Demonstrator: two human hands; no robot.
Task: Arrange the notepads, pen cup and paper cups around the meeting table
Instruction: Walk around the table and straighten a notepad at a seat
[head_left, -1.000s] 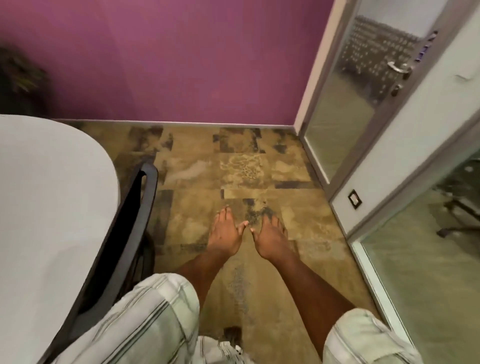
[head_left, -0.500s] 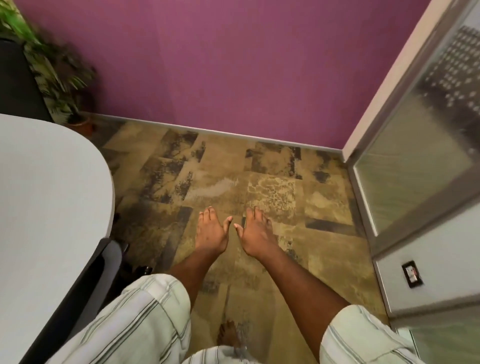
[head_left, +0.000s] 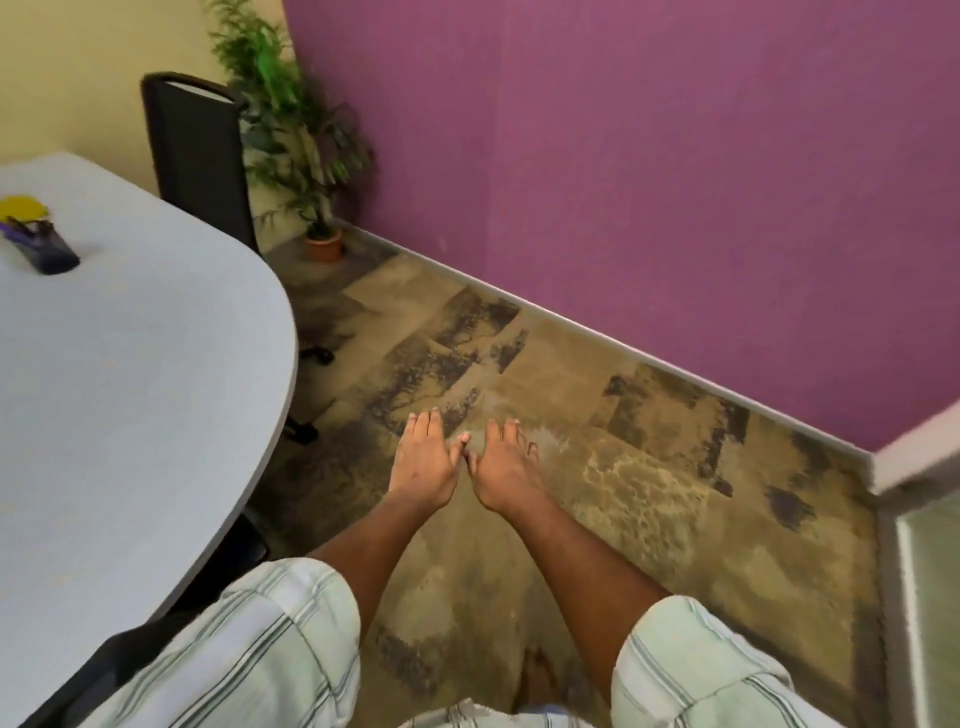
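Note:
My left hand and my right hand are stretched out side by side over the carpet, palms down, fingers flat, both holding nothing. The rounded end of the pale grey meeting table fills the left of the view. Far back on it stands a dark purple pen cup with pens in it, and a yellow object lies just behind the cup. Both hands are well to the right of the table, apart from it. I see no notepads or paper cups.
A black chair stands at the table's far end, and another chair back sits near my left side. A potted plant stands in the corner by the purple wall. A glass door panel is at the right edge.
The view has swung to the left: the door has slid out of frame, and the far chair, the plant and the pen cup have come into sight. My hands keep the same flat pose.

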